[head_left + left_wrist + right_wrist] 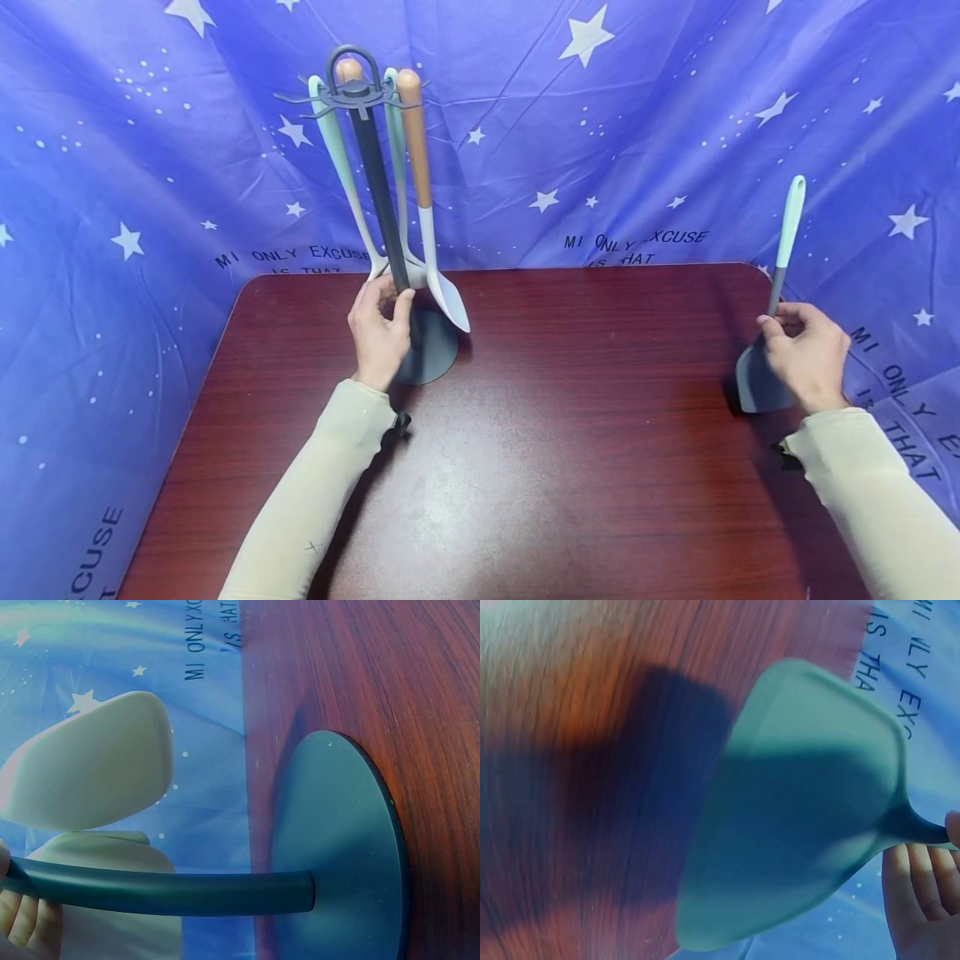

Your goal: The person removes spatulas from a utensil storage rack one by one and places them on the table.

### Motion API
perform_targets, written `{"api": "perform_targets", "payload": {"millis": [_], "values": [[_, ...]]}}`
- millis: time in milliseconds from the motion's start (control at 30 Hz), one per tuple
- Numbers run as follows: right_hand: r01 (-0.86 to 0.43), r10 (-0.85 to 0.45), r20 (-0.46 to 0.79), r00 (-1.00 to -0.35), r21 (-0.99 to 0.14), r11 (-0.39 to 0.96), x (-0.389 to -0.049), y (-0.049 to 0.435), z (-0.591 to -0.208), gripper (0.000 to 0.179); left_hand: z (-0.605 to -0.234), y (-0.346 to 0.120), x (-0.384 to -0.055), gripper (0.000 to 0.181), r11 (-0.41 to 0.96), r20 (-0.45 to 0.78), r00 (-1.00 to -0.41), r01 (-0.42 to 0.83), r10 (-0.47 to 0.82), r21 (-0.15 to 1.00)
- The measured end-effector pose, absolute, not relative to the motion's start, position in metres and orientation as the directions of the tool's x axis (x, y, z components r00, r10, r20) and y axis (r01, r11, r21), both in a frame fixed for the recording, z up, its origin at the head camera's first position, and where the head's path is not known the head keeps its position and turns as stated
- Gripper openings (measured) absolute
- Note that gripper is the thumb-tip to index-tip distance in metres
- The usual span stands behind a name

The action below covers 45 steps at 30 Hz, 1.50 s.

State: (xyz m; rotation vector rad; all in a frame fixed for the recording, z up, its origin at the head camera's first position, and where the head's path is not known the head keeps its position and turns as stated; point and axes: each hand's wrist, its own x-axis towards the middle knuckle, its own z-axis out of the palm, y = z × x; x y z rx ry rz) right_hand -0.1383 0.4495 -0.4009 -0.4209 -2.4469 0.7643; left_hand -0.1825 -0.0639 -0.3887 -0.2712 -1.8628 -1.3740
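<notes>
At the table's back left stands a dark utensil rack with a round base and hooks on top. My left hand grips its post low down. Several utensils hang from it, among them a white-headed spatula with a brown handle and others with mint handles. Over the table's right side my right hand holds a turner by its dark neck, mint handle up. Its broad dark blade points down, close above the tabletop. Whether the blade touches the wood I cannot tell.
The dark red wooden table has a rounded back edge. Blue curtains with white stars and lettering hang close behind it and along both sides.
</notes>
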Motion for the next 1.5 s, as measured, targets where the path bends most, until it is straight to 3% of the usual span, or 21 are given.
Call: {"api": "perform_targets", "payload": {"millis": [400, 967, 1500], "values": [[0.178, 0.369, 0.291, -0.883, -0.519, 0.836, -0.144, 0.471, -0.389, 0.034, -0.42, -0.075, -0.203, 0.016, 0.387, 0.682, -0.683, 0.574, -0.261, 0.722], [0.222, 0.289, 0.107, -0.951, -0.412, 0.884, -0.151, 0.485, -0.381, 0.038, -0.388, -0.064, -0.182, 0.015, 0.393, 0.69, -0.667, 0.576, -0.281, 0.717], [0.195, 0.185, -0.06, -0.981, -0.316, 0.928, -0.153, 0.494, -0.376, 0.04, -0.389, -0.065, -0.183, 0.015, 0.394, 0.695, -0.664, 0.581, -0.276, 0.712]]}}
